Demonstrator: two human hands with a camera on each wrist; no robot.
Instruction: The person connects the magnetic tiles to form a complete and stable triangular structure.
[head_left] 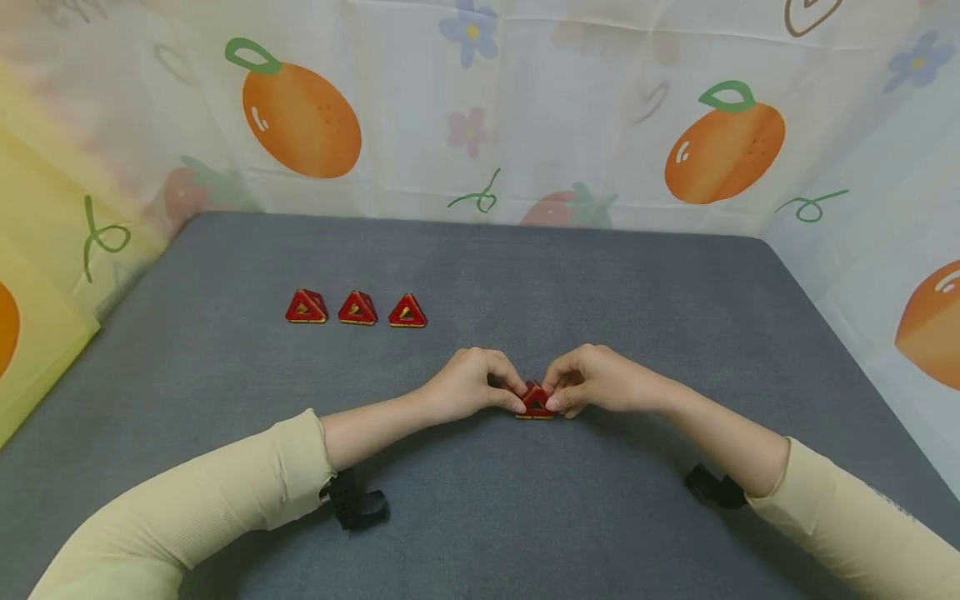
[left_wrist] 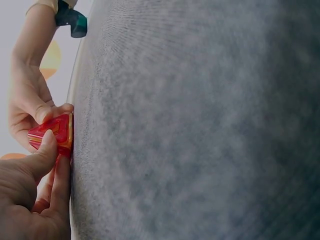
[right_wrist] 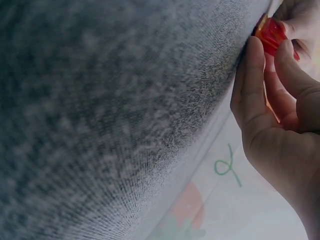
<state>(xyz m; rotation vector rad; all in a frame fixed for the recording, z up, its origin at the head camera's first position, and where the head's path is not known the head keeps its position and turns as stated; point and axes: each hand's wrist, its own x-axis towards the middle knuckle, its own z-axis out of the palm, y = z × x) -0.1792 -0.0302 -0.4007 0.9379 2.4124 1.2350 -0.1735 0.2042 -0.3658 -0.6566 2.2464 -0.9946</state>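
A small red pyramid-shaped box point(head_left: 536, 402) with gold edging sits on the grey tabletop between both hands. My left hand point(head_left: 474, 385) pinches its left side with thumb and fingers. From the right, my right hand point(head_left: 597, 381) pinches the opposite side. In the left wrist view the red box point(left_wrist: 61, 129) shows between the thumbs, its base at the cloth. The right wrist view has the red box point(right_wrist: 272, 34) at the top right, partly covered by fingers.
Three similar red pyramid boxes stand in a row farther back on the left: a left one point(head_left: 307, 307), a middle one point(head_left: 358, 308) and a right one point(head_left: 407, 311). A fruit-printed curtain point(head_left: 420, 117) hangs behind the grey table point(head_left: 600, 292).
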